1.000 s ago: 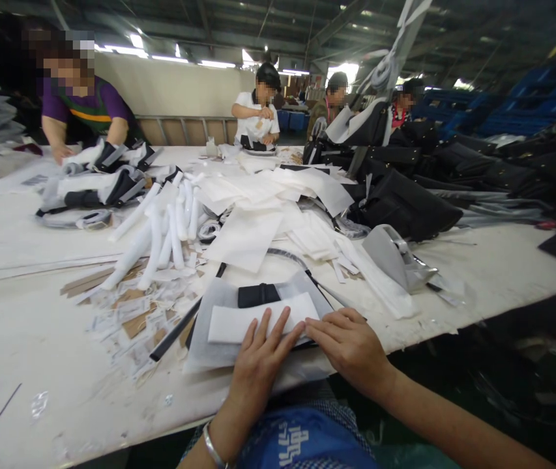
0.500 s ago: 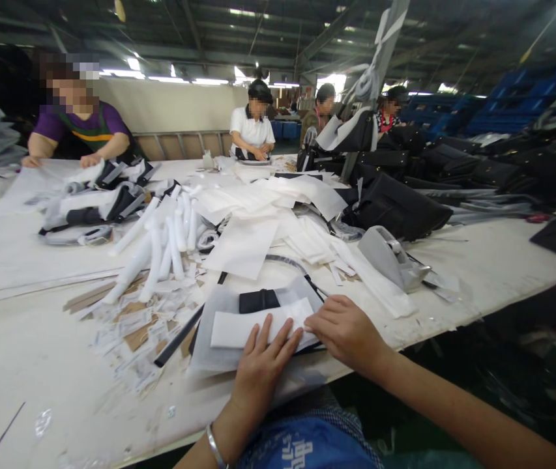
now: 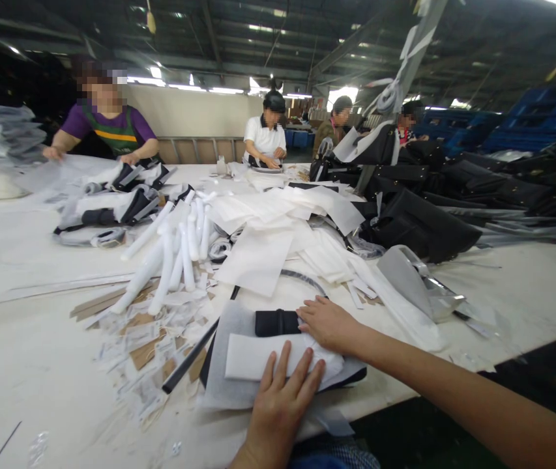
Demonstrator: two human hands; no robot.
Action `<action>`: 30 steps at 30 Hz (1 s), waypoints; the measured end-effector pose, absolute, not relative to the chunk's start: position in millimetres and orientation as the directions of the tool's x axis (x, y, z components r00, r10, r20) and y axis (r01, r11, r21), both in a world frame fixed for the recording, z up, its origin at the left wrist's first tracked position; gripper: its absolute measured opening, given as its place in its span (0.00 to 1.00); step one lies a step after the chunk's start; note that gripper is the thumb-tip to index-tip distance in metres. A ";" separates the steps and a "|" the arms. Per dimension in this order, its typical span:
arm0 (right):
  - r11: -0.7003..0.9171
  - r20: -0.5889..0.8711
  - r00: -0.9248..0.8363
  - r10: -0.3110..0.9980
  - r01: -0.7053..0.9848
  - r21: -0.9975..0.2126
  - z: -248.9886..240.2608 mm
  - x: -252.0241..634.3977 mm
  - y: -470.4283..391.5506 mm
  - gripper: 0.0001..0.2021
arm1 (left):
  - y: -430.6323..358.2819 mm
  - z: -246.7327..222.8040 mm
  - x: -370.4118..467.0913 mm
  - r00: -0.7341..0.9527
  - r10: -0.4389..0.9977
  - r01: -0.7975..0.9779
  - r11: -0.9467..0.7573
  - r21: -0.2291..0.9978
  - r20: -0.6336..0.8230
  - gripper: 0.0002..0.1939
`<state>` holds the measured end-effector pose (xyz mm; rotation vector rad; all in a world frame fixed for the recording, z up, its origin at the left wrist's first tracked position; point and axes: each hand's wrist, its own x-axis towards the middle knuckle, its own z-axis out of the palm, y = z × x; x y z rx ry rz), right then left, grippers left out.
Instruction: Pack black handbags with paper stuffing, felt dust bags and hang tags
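On the near part of the table a black bag [image 3: 358, 376] lies flat under a thin white translucent sheet [image 3: 219, 385]. A folded white foam-like strip [image 3: 246, 357] rests on the sheet, just below a small black folded piece with a band [image 3: 274, 323]. My left hand [image 3: 285, 394] lies on the white strip with its fingers spread. At the right end of the black piece and strip, my right hand [image 3: 330, 324] rests with fingers stretched out. Behind the bag arches a plastic-wrapped handle [image 3: 303, 276]; a long black strap [image 3: 192, 355] runs out to the left.
White foam tubes [image 3: 165, 267] and scattered tags and cards [image 3: 145, 352] lie to the left. Loose white sheets [image 3: 258, 251] are heaped behind. Black bags [image 3: 419, 225] pile up at right. Across the table, a person in purple sleeves [image 3: 111, 127] and a person in white [image 3: 265, 140] work.
My right hand has moved from a pinch at the strip's right end up beside the black piece, with its fingers stretched out. My left hand still lies on the strip. The view has shifted.
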<state>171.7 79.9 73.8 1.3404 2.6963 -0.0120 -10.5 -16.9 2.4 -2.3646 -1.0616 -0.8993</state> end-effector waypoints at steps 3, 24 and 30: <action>0.566 -0.163 -0.549 0.820 0.819 0.090 80.6 166.6 79.9 0.16 | -16.5 1.5 -10.4 0.491 0.524 0.772 -0.631 -0.070 0.696 0.19; 0.563 -0.154 -0.568 0.808 0.823 -0.078 83.2 188.3 84.7 0.16 | -17.5 -3.8 -7.1 0.430 0.496 0.774 -0.632 -0.026 0.754 0.17; 0.499 -0.085 -0.522 0.849 0.843 -0.198 73.8 201.0 81.0 0.23 | -16.6 4.6 -10.7 0.478 0.494 0.749 -0.661 -0.043 0.726 0.18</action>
